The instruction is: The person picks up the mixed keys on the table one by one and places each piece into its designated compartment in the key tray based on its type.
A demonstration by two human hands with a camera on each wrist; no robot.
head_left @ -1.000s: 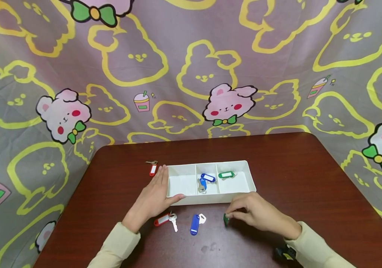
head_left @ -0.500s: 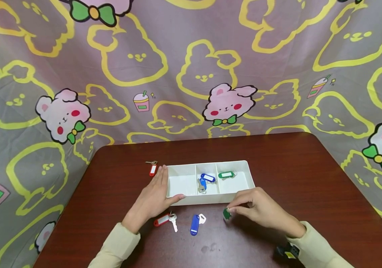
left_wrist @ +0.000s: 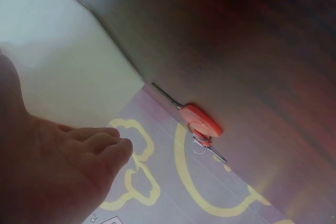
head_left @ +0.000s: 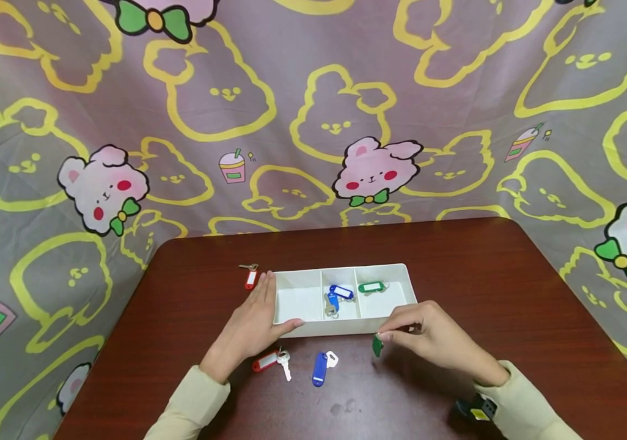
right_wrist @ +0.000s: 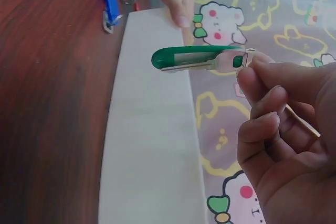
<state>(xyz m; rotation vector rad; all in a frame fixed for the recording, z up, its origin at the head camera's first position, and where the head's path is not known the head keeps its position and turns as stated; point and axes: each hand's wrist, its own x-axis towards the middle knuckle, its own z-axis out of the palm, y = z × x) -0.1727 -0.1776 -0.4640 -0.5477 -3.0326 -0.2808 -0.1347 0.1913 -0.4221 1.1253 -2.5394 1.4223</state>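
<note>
My right hand (head_left: 429,336) pinches a key with a green tag (right_wrist: 194,56) by its ring end, between thumb and index finger. Tag and key hang down in front of the white three-compartment tray (head_left: 341,327), near its right part. My left hand (head_left: 255,318) rests along the tray's left end, fingers straight, thumb over the front rim. In the middle compartment lie keys with blue tags (head_left: 341,292). Another green-tagged key (head_left: 371,286) lies in the right compartment; the left compartment holds nothing.
In front of the tray, a red-tagged key (head_left: 266,362) and a blue-tagged key (head_left: 319,369) lie on the brown table (head_left: 456,256). Another red-tagged key (head_left: 250,279) lies behind the left hand. A patterned cloth (head_left: 302,122) hangs behind the table.
My right hand has risen slightly and shifted right and toward the tray, lifting the green-tagged key off the table. The left hand and the tray have stayed in place.
</note>
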